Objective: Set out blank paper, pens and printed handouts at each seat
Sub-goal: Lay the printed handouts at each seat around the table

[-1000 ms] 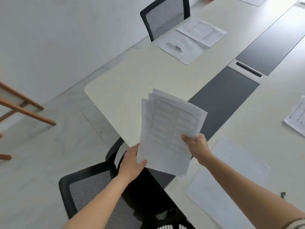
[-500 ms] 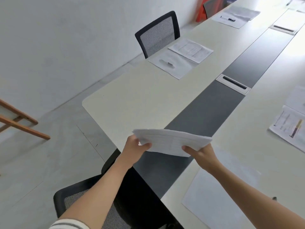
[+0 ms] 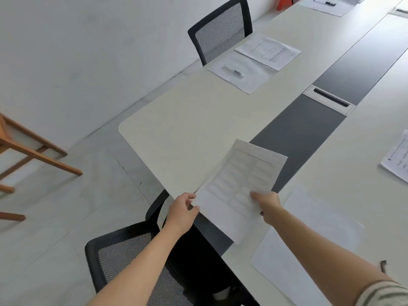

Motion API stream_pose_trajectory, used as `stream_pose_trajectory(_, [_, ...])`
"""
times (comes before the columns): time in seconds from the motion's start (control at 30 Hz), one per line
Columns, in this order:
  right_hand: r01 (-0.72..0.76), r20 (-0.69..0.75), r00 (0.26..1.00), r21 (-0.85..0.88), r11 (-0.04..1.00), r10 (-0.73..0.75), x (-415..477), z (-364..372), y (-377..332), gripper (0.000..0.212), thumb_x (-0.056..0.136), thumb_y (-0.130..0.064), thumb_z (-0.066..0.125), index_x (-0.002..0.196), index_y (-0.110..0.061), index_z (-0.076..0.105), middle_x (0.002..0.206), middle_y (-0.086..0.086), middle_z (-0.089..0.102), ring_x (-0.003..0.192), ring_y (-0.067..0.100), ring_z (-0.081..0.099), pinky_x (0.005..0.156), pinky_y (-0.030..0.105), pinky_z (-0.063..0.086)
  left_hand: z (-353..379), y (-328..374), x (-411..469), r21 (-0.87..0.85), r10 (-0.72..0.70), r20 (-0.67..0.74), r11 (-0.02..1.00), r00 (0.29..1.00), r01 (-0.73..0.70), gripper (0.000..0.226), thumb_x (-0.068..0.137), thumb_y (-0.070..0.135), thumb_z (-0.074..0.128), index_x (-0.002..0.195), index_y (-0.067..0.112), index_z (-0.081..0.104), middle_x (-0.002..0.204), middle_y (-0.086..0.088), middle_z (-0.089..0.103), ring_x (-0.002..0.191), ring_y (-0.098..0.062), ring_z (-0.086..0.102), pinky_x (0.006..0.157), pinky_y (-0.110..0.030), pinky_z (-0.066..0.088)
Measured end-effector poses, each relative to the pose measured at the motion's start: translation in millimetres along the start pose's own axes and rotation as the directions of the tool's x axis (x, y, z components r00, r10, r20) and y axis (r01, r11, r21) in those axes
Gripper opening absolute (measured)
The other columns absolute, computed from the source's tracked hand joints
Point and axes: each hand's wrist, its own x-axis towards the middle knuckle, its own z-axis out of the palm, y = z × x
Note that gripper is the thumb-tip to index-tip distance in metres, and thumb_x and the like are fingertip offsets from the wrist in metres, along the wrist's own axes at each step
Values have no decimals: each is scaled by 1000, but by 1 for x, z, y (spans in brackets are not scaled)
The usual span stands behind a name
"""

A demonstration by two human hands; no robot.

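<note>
Fingers [image 3: 191, 196] of left hand [image 3: 182, 212] and right hand [image 3: 268, 205] pinch the printed handout [image 3: 240, 182] over table [image 3: 187, 129] end, blank sheet [image 3: 309, 239] beside, chair [image 3: 123, 257] below.

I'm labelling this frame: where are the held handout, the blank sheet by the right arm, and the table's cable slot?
held handout [image 3: 242, 173], head view, middle of printed face
blank sheet [image 3: 280, 266], head view, bare lower part
cable slot [image 3: 330, 100], head view, dark opening

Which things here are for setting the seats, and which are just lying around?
For the job: held handout, in left hand and right hand; near blank sheet; far blank sheet, far pen, far handout.
Just there: wooden stand; cable slot.
</note>
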Motion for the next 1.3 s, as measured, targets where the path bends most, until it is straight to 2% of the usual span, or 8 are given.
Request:
stream_pose_trajectory(0.27, [12,58,998,-332,943,8,9,-9,10,31,84,-28,73,99,-4,61,82,7,68,68,21,67,57,35,58,52,-36,-16,420,88,154,896,984,-146,45,93,30,56,135,20,44,140,-2,37,124,-17,41,96,-28,45])
stream_pose_trajectory(0.4, [201,50,941,-878,435,-335,-2,-50,15,40,86,-43,60,121,-23,60,112,0,69,102,23,64,81,35,50,67,-37,-14,606,119,230,759,966,-238,53,95,34,50,145,24,31,157,-11,15,144,-26,18,112,-36,33])
stream_pose_trajectory(0.53, [408,374,826,-913,-10,-421,-1,-63,37,60,95,-40,51,149,-30,28,159,4,26,146,24,23,110,41,35,81,-39,-13,726,138,286,614,948,-308,58,97,39,46,148,26,22,160,-14,2,148,-30,4,114,-39,26])
stream_pose_trajectory(0.63, [454,484,814,-875,-169,-321,8,-50,50,59,97,-42,46,150,-33,21,164,10,5,151,27,4,115,43,27,83,-41,-13,751,142,268,589,953,-299,56,97,38,47,146,27,23,160,-14,4,148,-32,4,116,-41,23])
stream_pose_trajectory(0.83, [475,483,791,-871,-120,-376,6,-51,51,60,96,-46,45,150,-34,22,164,8,5,151,27,6,116,43,25,78,-37,-12,768,134,277,565,952,-303,56,97,34,47,146,25,22,160,-15,2,148,-33,4,118,-42,19])
stream_pose_trajectory(1.0, [392,137,775,-869,301,-616,-3,-117,64,55,94,-37,56,145,-26,39,158,4,29,143,26,28,111,43,33,93,-12,-25,713,217,323,585,921,-387,57,99,34,41,150,25,16,161,-14,-2,149,-31,0,119,-41,14])
stream_pose_trajectory(1.13, [176,-257,826,-728,663,-502,-13,-187,97,65,90,-31,63,148,-18,36,158,12,25,145,31,22,112,48,30,129,12,-56,618,328,488,525,809,-586,53,100,32,38,150,25,18,162,-10,-3,149,-27,-2,120,-38,11])
stream_pose_trajectory(1.3, [152,20,914,-944,294,-406,-32,-216,154,84,86,-61,55,153,-35,13,165,5,-2,152,26,-3,118,41,19,169,12,-82,551,259,720,351,644,-757,55,101,31,37,151,25,14,162,-9,-11,149,-28,-9,120,-41,3])
